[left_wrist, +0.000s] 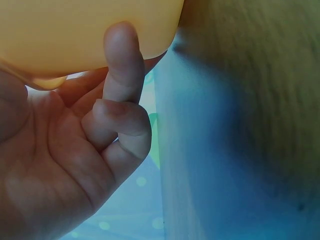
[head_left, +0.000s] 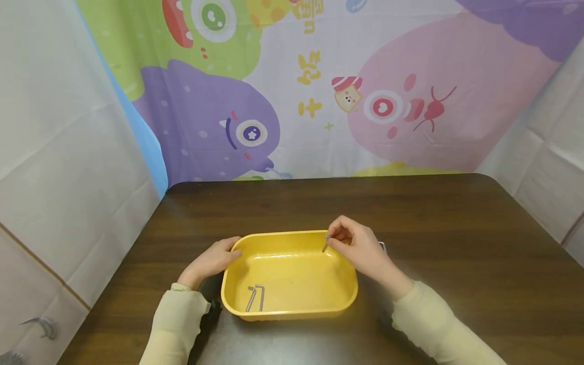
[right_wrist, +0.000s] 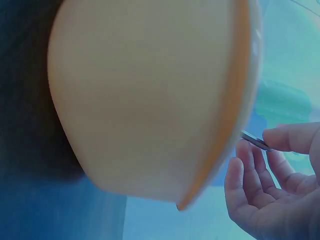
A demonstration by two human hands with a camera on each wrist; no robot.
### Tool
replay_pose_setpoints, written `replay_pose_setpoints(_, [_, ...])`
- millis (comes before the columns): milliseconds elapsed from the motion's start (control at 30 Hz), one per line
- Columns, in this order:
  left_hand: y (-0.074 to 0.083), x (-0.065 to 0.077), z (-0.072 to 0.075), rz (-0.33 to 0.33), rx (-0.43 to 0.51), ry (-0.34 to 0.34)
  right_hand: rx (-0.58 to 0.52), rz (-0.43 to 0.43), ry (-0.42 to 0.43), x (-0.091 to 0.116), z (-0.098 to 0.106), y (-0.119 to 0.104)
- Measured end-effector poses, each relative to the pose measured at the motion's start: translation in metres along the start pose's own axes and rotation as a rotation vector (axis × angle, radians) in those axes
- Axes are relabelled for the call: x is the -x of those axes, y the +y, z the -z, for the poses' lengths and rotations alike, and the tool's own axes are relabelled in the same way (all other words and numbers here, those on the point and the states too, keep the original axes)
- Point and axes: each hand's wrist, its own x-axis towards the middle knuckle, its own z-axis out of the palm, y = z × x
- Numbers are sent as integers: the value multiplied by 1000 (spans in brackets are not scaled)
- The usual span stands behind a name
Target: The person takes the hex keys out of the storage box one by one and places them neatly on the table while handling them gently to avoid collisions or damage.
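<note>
A yellow tray [head_left: 292, 294] with rounded corners is on the table in front of me. Its left end is held by my left hand [head_left: 213, 261], thumb over the rim and fingers against the outer wall [left_wrist: 65, 35]. Above the tray's far right corner, my right hand [head_left: 360, 248] pinches a small metal hex key [head_left: 325, 246] between thumb and fingertips. The right wrist view shows that hex key [right_wrist: 256, 140] just past the tray's rim. Two bent hex keys, one [head_left: 251, 299] beside the other [head_left: 261, 297], lie inside at the near left.
Behind the right wrist, a bent metal piece [head_left: 382, 246] shows in part on the dark wooden table [head_left: 456, 228]. A cartoon-print cloth [head_left: 310, 142] hangs along the far edge. Pale covered walls [head_left: 68, 152] stand at both sides.
</note>
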Motion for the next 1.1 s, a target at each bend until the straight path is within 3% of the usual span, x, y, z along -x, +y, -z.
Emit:
replay_pose_setpoints(300, [1, 0, 0, 0, 5, -4, -3, -28, 20, -5, 20, 3])
replay_pose_setpoints(833, [0, 1, 0, 3, 2, -3, 179, -98, 114, -12, 51, 18])
replay_pose_setpoints(1100, [2, 2, 1, -3, 3, -2, 264, -157, 97, -15, 71, 32])
